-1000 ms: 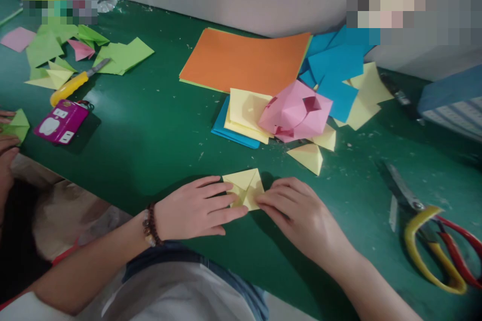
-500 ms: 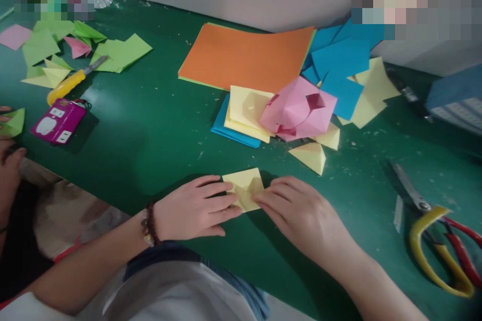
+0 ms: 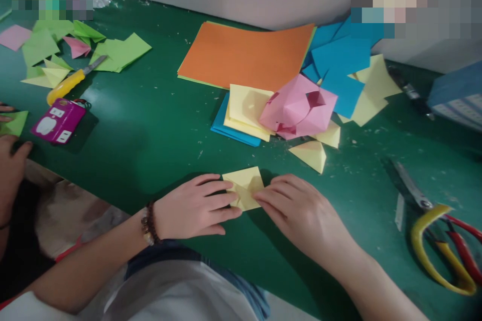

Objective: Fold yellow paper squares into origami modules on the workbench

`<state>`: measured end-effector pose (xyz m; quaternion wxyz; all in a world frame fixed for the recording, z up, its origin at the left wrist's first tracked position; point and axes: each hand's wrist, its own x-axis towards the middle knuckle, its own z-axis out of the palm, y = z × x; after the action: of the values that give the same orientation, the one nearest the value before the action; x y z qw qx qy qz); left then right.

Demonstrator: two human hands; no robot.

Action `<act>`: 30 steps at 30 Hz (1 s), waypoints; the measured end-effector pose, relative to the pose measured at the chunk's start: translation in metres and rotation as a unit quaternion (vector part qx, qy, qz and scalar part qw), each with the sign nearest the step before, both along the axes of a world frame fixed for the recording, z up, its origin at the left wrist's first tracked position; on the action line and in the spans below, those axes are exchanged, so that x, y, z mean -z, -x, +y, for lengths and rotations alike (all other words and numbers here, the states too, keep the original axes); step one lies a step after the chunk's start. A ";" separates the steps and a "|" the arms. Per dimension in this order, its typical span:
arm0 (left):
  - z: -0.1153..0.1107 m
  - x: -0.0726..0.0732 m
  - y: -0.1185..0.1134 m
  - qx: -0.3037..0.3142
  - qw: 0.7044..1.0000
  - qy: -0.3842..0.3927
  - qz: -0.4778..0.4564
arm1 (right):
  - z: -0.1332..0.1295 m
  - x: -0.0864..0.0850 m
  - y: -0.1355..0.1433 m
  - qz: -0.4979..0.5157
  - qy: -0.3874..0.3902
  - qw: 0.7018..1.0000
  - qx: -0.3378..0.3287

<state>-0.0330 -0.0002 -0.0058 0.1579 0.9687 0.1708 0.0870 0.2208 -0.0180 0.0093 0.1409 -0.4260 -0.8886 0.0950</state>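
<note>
A small folded piece of pale yellow paper [image 3: 245,176] lies on the green table in front of me. My left hand [image 3: 196,206] is open, its spread fingertips lying flat on the paper's left side. At the right edge, the fingertips of my right hand [image 3: 297,205] are pinched together on the paper, with the thumb hidden beneath the fingers. Beyond my hands stands a pink folded paper shape [image 3: 297,110], beside a stack of yellow folded paper [image 3: 248,108] and blue paper underneath.
An orange sheet stack [image 3: 244,55] and blue papers [image 3: 342,62] lie at the back. Scissors [image 3: 425,205] and red-handled pliers are on the right. To the left are a yellow cutter [image 3: 67,88], a purple box [image 3: 59,120], green scraps and another person's hand [image 3: 11,165].
My two hands and the yellow paper stay almost still. On the left, the other person's hand and green paper have shifted slightly to the right.
</note>
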 end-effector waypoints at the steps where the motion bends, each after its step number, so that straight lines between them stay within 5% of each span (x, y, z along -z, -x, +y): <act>1: 0.000 0.000 0.000 -0.001 1.000 0.001 0.000 | 0.000 0.000 0.000 0.001 0.001 1.000 0.001; 22: 0.002 -0.002 -0.001 -0.008 1.000 0.011 0.016 | -0.003 0.004 0.000 0.023 -0.002 1.000 0.007; 30: 0.001 -0.003 -0.001 -0.010 1.000 0.010 0.019 | -0.015 0.006 0.008 -0.003 -0.084 0.995 0.044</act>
<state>-0.0317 0.0013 -0.0031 0.1638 0.9667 0.1843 0.0685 0.2124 -0.0333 0.0034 0.1778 -0.4521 -0.8740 0.0129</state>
